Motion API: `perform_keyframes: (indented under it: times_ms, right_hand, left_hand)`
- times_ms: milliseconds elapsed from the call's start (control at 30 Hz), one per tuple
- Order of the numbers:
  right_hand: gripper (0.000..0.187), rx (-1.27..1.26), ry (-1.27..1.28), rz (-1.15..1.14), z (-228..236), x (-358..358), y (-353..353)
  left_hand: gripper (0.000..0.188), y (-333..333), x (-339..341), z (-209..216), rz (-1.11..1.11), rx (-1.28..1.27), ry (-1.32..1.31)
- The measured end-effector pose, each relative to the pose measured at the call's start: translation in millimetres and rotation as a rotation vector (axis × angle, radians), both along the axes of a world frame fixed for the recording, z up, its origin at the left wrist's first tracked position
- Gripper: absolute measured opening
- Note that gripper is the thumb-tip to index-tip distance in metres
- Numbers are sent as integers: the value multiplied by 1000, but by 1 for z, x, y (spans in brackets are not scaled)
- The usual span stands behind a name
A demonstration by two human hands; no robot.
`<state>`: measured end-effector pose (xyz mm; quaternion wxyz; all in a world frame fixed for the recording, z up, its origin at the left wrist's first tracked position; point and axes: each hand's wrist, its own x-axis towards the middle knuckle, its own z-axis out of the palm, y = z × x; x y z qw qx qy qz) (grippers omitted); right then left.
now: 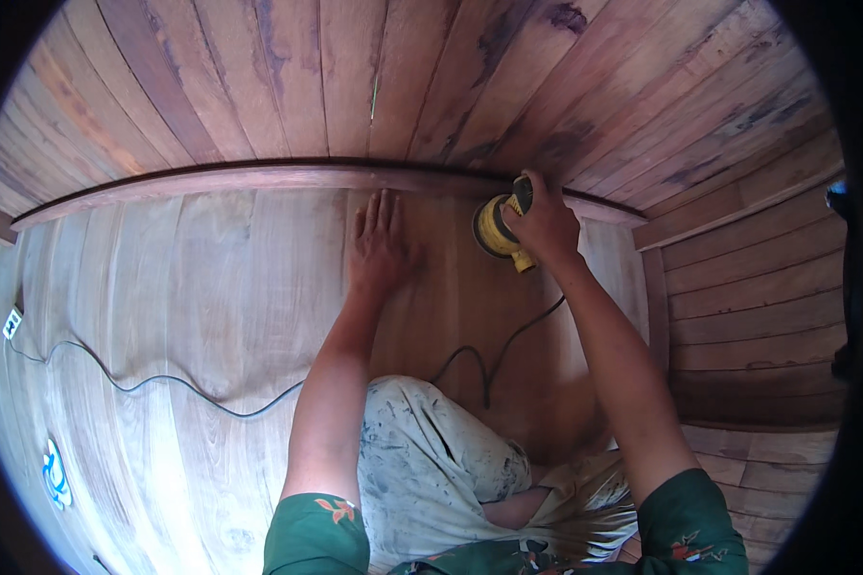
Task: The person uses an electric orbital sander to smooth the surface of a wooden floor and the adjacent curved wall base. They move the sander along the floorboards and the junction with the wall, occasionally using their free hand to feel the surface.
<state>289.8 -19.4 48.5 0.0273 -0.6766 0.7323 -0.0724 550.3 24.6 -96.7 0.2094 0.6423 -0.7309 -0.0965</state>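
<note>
A yellow and black electric sander [495, 228] is gripped from above by my right hand [547, 222], close to the wooden baseboard [288, 178]. The sander is tilted, with its round pad side facing left; whether the pad touches the wood I cannot tell. My left hand [384, 247] lies flat on the wooden floor [211, 278], its fingers stretched toward the baseboard and nothing in it. From the sander a dark cord [523, 331] runs back toward my legs.
The cord continues left past my knee to a white power socket [12, 323]. A blue and white round object [56, 474] lies at the lower left. Plank walls [355, 86] rise ahead and at the right [748, 278]. My paint-stained trousers [431, 450] cover the floor below my arms.
</note>
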Motion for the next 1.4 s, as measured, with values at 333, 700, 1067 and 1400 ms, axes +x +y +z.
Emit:
perform_keyframes:
  times_ms: [333, 700, 1067, 1400]
  right_hand:
    - [77, -39, -29, 33, -3, 9, 9]
    - [74, -53, -60, 74, 1, 42, 7]
    - [72, -71, -64, 189, -5, 94, 1]
    - [74, -72, -77, 246, -10, 115, -4]
  left_hand:
    - [83, 9, 76, -8, 204, 72, -155]
    - [70, 160, 314, -34, 721, 96, -443]
    - [77, 356, 434, -47, 1220, 194, -455]
    - [75, 346, 424, -43, 1260, 206, -473]
